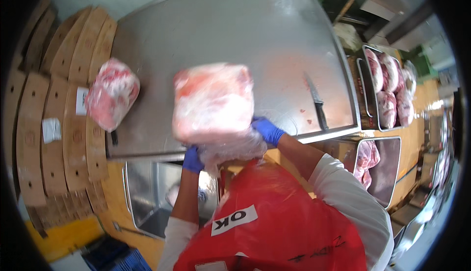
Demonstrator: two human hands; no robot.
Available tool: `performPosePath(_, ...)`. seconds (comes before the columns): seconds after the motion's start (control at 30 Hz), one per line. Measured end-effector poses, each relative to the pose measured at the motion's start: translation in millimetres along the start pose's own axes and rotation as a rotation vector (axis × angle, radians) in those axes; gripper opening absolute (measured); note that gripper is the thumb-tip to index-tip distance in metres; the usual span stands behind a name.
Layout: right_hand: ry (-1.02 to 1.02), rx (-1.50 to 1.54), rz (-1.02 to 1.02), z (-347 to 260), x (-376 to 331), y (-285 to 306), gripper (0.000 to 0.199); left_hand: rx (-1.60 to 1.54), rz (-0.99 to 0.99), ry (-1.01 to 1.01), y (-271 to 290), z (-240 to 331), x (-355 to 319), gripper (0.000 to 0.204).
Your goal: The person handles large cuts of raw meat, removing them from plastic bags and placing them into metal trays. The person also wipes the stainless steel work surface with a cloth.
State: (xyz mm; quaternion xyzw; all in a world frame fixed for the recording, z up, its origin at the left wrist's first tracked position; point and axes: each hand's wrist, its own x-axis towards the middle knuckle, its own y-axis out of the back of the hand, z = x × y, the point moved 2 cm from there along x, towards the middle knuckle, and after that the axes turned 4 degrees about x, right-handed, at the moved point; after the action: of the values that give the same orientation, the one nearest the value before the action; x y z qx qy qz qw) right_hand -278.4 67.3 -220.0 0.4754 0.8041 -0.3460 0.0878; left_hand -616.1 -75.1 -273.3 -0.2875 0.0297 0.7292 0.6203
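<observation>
A large block of pale pink and white meat [213, 99] rests near the front edge of the steel table [221, 20]. Clear plastic wrap [234, 148] is bunched along its near side and hangs over the edge. My left hand [193, 160], in a blue glove, grips the wrap at the near left corner. At the near right corner my right hand [268, 130], gloved alike, is closed on the wrap; some fingers of both hands are hidden. To the right lies a knife [319, 109] with a black handle, its blade pointing away.
Another piece of meat [112, 94] sits at the table's left edge, beside stacked cardboard boxes [76, 123]. Below the front edge stands a metal bin [128, 204]. On the right are a metal tray [368, 92] of several meat pieces and another metal bin [390, 173] holding meat.
</observation>
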Motion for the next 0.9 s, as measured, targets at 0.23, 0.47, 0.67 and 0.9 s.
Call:
performPosePath(0.23,-0.055,0.215,-0.011,-113.8,-52.6,-39.7,0.034,-0.499,0.018,0.239,-95.2,161.8,-36.2,0.048)
performPosePath(0.47,0.190,0.164,-0.054,-209.3,9.8,-88.7,0.020,-0.242,-0.087,-0.142,-141.2,303.9,12.5,0.032)
performPosePath(0.67,0.362,-0.372,0.392,-127.2,-28.9,-2.3,0.015,-0.090,0.104,0.022,-73.4,160.8,-56.8,0.011)
performPosePath(0.9,0.440,-0.696,0.197,-68.8,-42.8,-19.9,0.017,-0.259,0.258,0.169,-59.1,132.5,-169.3,0.023)
